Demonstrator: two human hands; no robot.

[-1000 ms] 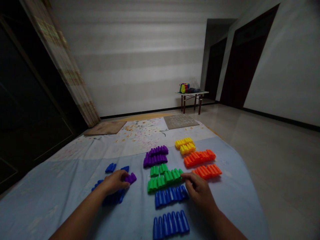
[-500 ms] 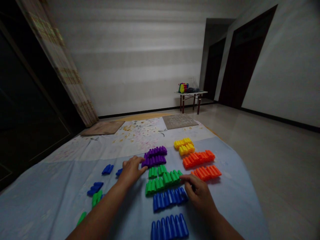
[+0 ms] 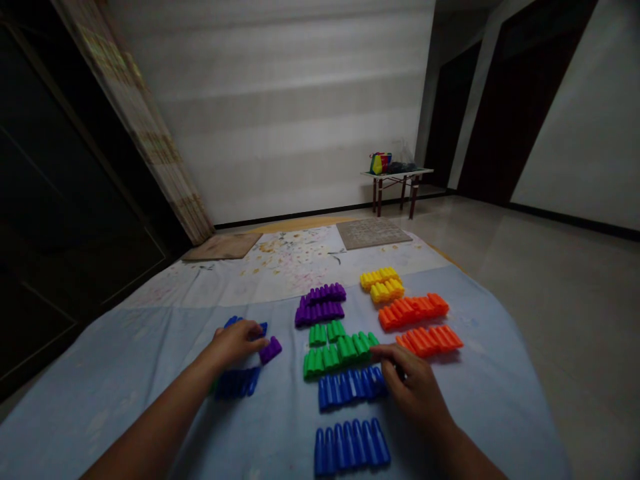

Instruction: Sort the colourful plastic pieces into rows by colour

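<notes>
A: What lies in the middle of the frame?

B: Small, smooth plastic pieces, narrow with rounded tips, side by side in rows on a pale blue cloth (image 3: pixel 280 433).

A: How many rows, by colour?

B: Two purple rows (image 3: pixel 320 312), two yellow rows (image 3: pixel 383 291) at upper right of them, two orange rows (image 3: pixel 423 340) below the yellow. The green pieces (image 3: pixel 327 359) form two short clusters above one longer row. Below are two blue rows (image 3: pixel 352 448); the lowest, at bottom centre, has seven pieces.

A: And the hands?

B: Two. The left hand (image 3: pixel 234 345), left of centre, has curled fingers, slightly parted, at a small purple cluster (image 3: pixel 271 350); I cannot tell whether they grip it. Blue pieces (image 3: pixel 237 383) lie below that hand, too overlapped to count. The right hand (image 3: pixel 413 381) has its index finger and thumb bent with a small gap between them, the index fingertip at the green row's right end; any grip is unclear.
</notes>
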